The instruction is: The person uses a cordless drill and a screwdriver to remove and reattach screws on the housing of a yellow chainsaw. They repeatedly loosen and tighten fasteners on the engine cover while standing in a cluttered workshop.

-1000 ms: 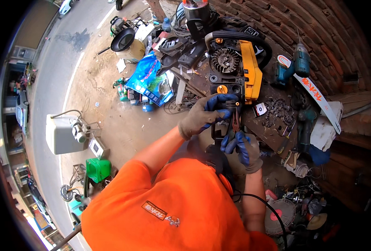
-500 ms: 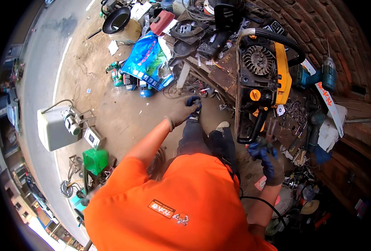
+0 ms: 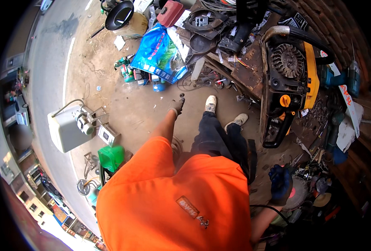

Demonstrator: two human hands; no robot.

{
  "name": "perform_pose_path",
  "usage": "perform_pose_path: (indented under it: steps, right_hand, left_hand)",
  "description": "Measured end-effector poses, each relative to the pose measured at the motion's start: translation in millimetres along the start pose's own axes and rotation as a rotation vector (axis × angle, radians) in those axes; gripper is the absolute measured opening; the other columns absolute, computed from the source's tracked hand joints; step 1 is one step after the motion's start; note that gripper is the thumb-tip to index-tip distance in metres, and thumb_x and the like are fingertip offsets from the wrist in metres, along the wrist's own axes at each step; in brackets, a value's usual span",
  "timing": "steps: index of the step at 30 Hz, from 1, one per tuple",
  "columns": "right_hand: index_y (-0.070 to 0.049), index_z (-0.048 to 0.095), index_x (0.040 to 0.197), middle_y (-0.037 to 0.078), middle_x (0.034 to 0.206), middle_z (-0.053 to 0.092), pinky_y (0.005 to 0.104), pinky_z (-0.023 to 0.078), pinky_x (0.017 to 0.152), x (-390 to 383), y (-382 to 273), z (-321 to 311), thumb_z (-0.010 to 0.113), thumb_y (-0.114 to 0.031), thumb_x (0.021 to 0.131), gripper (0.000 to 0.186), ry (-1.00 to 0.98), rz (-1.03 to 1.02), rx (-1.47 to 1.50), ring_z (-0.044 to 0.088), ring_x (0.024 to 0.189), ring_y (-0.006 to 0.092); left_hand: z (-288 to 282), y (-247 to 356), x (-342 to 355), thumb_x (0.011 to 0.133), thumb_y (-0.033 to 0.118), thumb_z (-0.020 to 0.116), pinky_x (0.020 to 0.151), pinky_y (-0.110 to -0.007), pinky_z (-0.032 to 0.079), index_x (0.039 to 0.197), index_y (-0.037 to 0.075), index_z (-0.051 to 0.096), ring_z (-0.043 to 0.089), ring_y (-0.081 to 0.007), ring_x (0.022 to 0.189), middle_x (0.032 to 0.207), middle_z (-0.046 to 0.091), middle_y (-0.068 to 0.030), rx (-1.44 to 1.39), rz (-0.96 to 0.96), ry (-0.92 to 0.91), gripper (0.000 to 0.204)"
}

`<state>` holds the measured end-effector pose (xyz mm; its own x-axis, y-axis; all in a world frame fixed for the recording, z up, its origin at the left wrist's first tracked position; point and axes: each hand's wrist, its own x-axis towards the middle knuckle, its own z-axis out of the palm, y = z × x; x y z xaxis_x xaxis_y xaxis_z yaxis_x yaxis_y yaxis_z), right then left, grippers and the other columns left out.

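Note:
My left hand (image 3: 176,107), in a grey-backed work glove, is held out over the ground in front of my legs. Its fingers are drawn together around something small and dark that I cannot make out. Low on the right, my right hand (image 3: 281,184) is raised in a dark blue-palmed glove, fingers curled; whatever they hold is hidden. Neither hand touches the partly opened chainsaw (image 3: 310,79), which stands on the cluttered workbench (image 3: 249,75) at the right. Its finned flywheel (image 3: 286,61) is exposed, beside a yellow-orange side and a black handle.
A teal cordless drill (image 3: 353,78) and a white guide bar (image 3: 350,109) lie right of the chainsaw. A fan (image 3: 297,193) and scrap crowd the lower right. A blue bag (image 3: 155,54) lies ahead, a white tank (image 3: 64,133) and green container (image 3: 111,157) at left.
My view has shifted, and the chainsaw sits farther right in it. My right hand has drawn down from beside the chainsaw's handle; the pliers-like tool seen there no longer shows. My feet have come into view.

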<state>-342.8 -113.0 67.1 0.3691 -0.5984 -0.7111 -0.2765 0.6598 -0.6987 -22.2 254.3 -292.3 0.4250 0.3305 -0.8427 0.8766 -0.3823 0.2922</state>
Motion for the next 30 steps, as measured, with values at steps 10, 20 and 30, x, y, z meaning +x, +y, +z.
perform_pose_path:
  steps: [10, 20, 30]
  right_hand:
    - [0.008, 0.061, 0.121, 0.016, 0.107, 0.069, 0.0392, 0.051, 0.084, 21, 27, -82, 0.052, -0.025, 0.103, 0.038, -0.114, 0.024, 0.124, 0.064, 0.092, 0.0247]
    - [0.003, 0.064, 0.109, 0.011, 0.097, 0.07, 0.0338, 0.051, 0.079, 55, 41, -166, 0.059, -0.018, 0.098, 0.023, -0.12, -0.059, 0.198, 0.063, 0.084, 0.0181]
    - [-0.001, 0.068, 0.103, 0.016, 0.094, 0.068, 0.0435, 0.05, 0.079, 110, -49, -189, 0.065, -0.03, 0.091, 0.031, 0.33, -0.607, -0.876, 0.064, 0.086, 0.0345]
  left_hand:
    - [-55, -89, -18, 0.093, 0.04, 0.067, 0.059, -0.033, 0.052, 0.119, 0.0, 0.065, 0.068, -0.0195, 0.074, 0.091, 0.07, -0.0098, 0.466, 0.096, -0.347, 0.048]
    - [-30, -132, -88, 0.092, 0.031, 0.069, 0.047, -0.028, 0.047, 0.103, 0.005, 0.07, 0.063, -0.0143, 0.058, 0.075, 0.065, -0.0037, 0.279, 0.147, -0.314, 0.028]
    - [12, -146, -191, 0.096, 0.024, 0.064, 0.057, -0.027, 0.051, 0.124, 0.004, 0.059, 0.067, -0.0165, 0.073, 0.093, 0.068, -0.0052, 0.101, 0.198, -0.342, 0.035]
